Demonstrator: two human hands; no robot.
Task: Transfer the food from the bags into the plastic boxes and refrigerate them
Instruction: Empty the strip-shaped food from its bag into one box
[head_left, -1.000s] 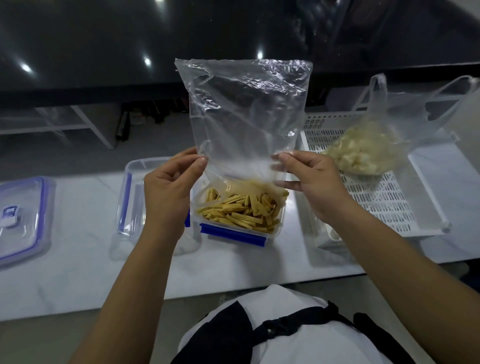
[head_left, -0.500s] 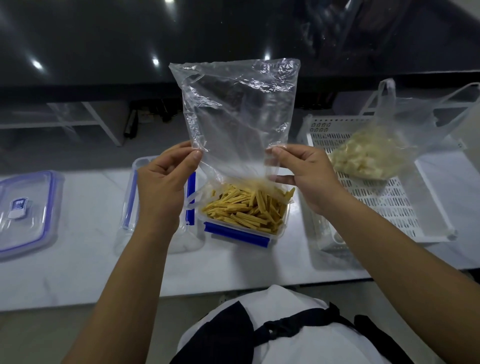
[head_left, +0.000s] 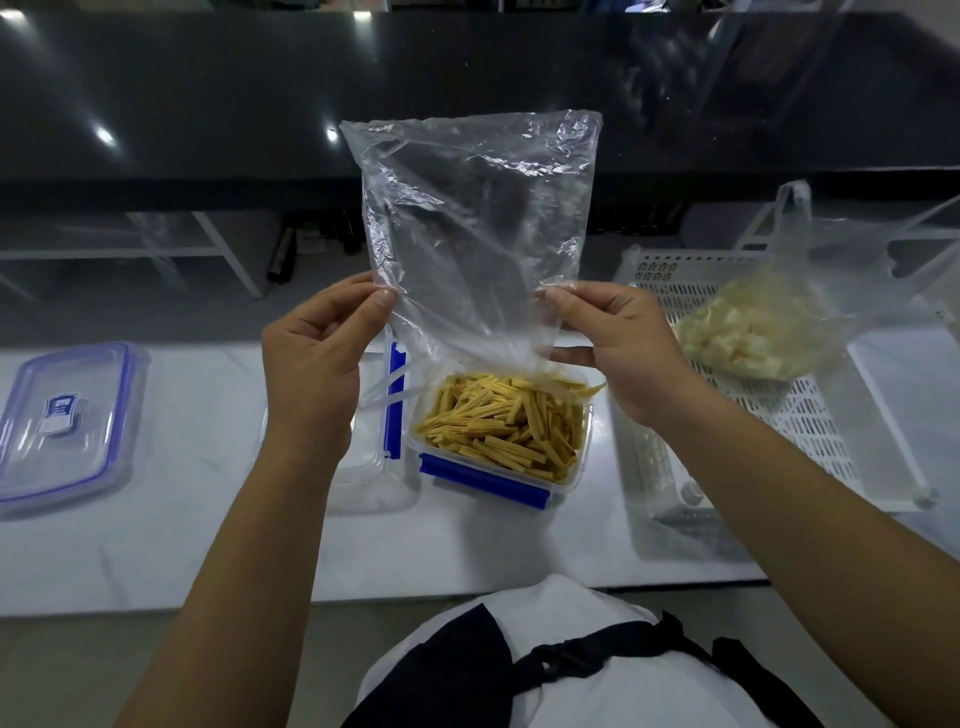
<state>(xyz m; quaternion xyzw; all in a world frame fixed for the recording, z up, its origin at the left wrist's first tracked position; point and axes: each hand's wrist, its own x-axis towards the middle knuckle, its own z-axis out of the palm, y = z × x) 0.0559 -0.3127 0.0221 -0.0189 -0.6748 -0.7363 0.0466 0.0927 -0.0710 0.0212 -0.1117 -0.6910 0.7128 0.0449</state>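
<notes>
Both hands up at the clear plastic bag (head_left: 475, 234): the left hand (head_left: 317, 364) pinches its left edge between thumb and fingers, the right hand (head_left: 618, 345) pinches the right edge. The bag hangs upside down, mouth low over the plastic box (head_left: 501, 441) on the white counter (head_left: 182, 519). Yellow food sticks (head_left: 498, 421) fill that box. A second box (head_left: 374, 467) sits just left, a lid (head_left: 62, 421) far left. Right, a white perforated tray (head_left: 779, 415) carries another bag of pale food (head_left: 753, 332).
</notes>
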